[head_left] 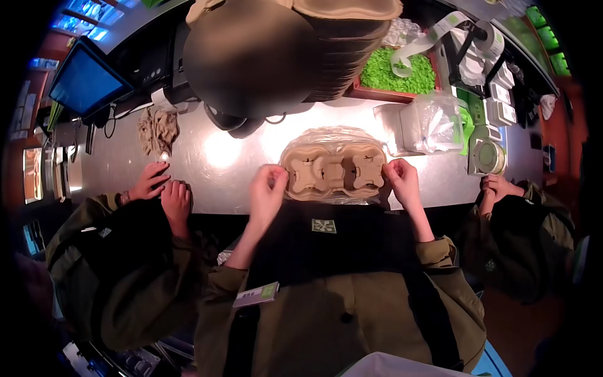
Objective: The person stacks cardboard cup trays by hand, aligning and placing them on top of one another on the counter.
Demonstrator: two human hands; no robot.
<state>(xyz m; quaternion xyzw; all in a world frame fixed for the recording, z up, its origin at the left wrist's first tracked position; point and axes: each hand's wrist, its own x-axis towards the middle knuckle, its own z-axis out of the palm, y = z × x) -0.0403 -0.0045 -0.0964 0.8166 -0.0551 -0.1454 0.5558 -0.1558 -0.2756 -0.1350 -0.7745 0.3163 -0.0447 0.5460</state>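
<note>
A brown moulded cardboard cup carrier [334, 171] lies on clear plastic film [336, 134] at the front edge of the metal counter [220, 151]. My left hand [269, 188] is at the carrier's left end, its fingers curled together near the rim. At the right end, my right hand [404, 181] has its thumb and fingers pinched close to the rim or the film. What lies between the fingertips of either hand is too small to make out.
Stacked carriers [352, 44] stand at the back behind a dark round blurred object [251, 56]. A crumpled cloth [158, 131] lies left. Co-workers' hands rest at left [176, 198] and right [496, 186]. Right of centre are a clear plastic container [430, 125] and a green-filled tray [399, 74].
</note>
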